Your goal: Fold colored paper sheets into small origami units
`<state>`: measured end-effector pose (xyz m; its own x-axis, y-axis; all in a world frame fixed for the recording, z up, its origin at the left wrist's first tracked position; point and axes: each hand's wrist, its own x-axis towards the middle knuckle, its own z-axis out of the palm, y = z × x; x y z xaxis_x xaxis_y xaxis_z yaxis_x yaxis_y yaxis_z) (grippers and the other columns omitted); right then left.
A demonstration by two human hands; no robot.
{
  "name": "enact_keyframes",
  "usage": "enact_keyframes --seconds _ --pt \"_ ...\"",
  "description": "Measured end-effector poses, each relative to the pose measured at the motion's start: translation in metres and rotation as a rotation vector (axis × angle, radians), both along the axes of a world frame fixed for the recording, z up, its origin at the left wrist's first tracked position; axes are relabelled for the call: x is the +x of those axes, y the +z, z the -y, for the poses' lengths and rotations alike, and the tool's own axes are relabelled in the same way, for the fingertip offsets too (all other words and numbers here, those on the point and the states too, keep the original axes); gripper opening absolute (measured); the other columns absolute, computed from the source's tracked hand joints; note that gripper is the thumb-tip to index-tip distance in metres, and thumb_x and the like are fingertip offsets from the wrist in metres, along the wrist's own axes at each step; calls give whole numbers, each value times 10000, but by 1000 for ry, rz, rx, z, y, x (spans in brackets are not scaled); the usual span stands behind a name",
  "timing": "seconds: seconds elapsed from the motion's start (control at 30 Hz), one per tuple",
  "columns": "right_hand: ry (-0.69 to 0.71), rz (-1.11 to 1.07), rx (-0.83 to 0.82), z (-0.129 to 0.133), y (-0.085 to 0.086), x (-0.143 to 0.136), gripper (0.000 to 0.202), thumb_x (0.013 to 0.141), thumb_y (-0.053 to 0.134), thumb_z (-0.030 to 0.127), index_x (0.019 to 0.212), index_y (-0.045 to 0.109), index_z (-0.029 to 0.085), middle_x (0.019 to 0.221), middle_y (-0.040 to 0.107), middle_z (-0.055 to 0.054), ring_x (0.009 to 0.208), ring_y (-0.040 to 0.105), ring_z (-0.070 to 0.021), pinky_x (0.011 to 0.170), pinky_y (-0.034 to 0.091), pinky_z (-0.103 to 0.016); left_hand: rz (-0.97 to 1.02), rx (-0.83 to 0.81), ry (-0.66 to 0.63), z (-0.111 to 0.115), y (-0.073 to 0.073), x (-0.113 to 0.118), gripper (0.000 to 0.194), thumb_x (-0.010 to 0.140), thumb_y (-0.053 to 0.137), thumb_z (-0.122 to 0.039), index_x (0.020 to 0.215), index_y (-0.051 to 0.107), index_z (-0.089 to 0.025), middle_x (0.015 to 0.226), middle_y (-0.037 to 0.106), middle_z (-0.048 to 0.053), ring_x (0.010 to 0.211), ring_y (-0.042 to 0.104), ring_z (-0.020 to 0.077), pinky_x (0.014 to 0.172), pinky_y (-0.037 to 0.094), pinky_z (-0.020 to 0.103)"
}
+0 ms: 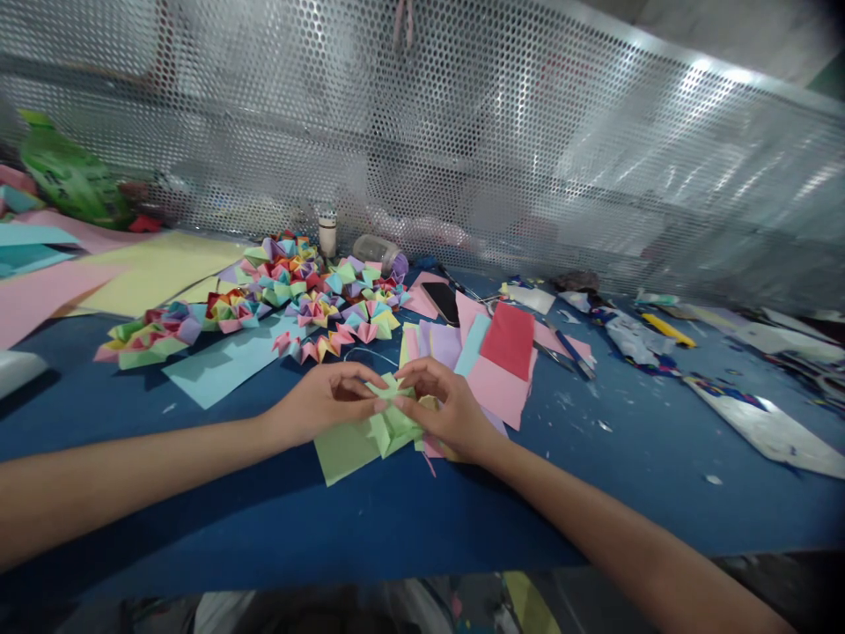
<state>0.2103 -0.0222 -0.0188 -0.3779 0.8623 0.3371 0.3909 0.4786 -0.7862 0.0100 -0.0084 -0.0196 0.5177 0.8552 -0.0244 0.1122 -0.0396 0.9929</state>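
Note:
Between my two hands is a light green folded paper (394,426), its creased flaps standing up. My left hand (323,401) pinches it from the left, thumb and fingers at its upper edge. From the other side my right hand (445,405) grips the same piece, thumb close to the left thumb. Under it lies a flat light green sheet (344,452). Partly behind my right hand is a stack of coloured paper, with a red piece (508,339) and a pink piece (498,387) on top.
Folded multicoloured paper pieces (310,291) are heaped behind my hands. A black phone (441,302), a clear jar (379,253) and scissors (558,357) lie beyond. Large paper sheets (158,273) and a green bottle (69,172) are at left. A perforated metal panel (422,132) borders the blue table (264,537).

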Motion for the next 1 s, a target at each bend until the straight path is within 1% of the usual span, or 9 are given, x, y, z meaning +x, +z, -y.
enact_keyframes --seconds 0.1,0.3,0.37,0.47,0.57,0.63,0.73,0.87,1.0 --pt "33 51 29 2 2 -1 254 806 593 277 1042 536 203 803 595 -18 682 560 -118 623 476 -252 -32 8 -16 0 -2 0 240 695 695 -295 863 646 -131 691 681 31 593 594 116 563 454 210" --pt "-25 48 45 5 5 -2 621 678 729 323 1213 426 234 1070 553 -71 904 572 -176 741 496 -314 1 -31 156 0 5 1 237 693 704 -302 856 617 -153 646 641 -9 538 557 90 515 433 187" --pt "-63 -4 36 3 4 -2 592 696 708 286 1209 417 234 1066 547 -69 881 574 -163 725 500 -306 35 -52 191 -1 6 1 247 683 720 -301 839 595 -156 619 620 -26 530 547 82 528 442 185" --pt "-126 -142 7 -3 -1 0 437 756 641 260 1146 448 231 981 572 -45 781 584 -128 672 503 -271 68 -79 209 -1 5 0 275 675 733 -294 840 564 -153 590 598 -40 512 536 79 523 441 186" --pt "-213 -277 12 -11 -4 3 246 789 613 279 1011 527 220 900 606 -28 781 604 -124 692 503 -264 84 -79 161 0 4 1 339 679 735 -291 927 548 -155 656 636 -19 514 548 77 526 440 187" --pt "-237 -339 7 -14 -4 5 195 777 633 277 947 560 214 861 622 -21 808 619 -128 720 504 -261 85 -86 113 1 5 1 384 678 738 -291 983 542 -162 672 646 -14 547 582 92 552 460 193" --pt "-170 -358 -53 -13 -2 4 247 751 667 278 972 577 214 822 637 -15 813 634 -132 731 513 -263 103 -109 65 3 7 0 349 722 694 -346 992 559 -171 673 636 -14 630 636 129 620 496 218" --pt "-38 -301 -112 -5 1 -1 261 760 665 288 1000 597 212 813 651 -21 814 645 -141 747 530 -284 183 -164 15 3 8 -3 282 806 568 -441 893 566 -173 763 653 11 726 665 163 658 494 233" --pt "41 -255 -94 0 3 -3 259 768 657 261 1019 605 224 817 669 -18 795 653 -139 736 541 -285 194 -168 7 3 7 -3 242 810 574 -405 838 546 -165 750 641 10 704 636 143 650 479 233"
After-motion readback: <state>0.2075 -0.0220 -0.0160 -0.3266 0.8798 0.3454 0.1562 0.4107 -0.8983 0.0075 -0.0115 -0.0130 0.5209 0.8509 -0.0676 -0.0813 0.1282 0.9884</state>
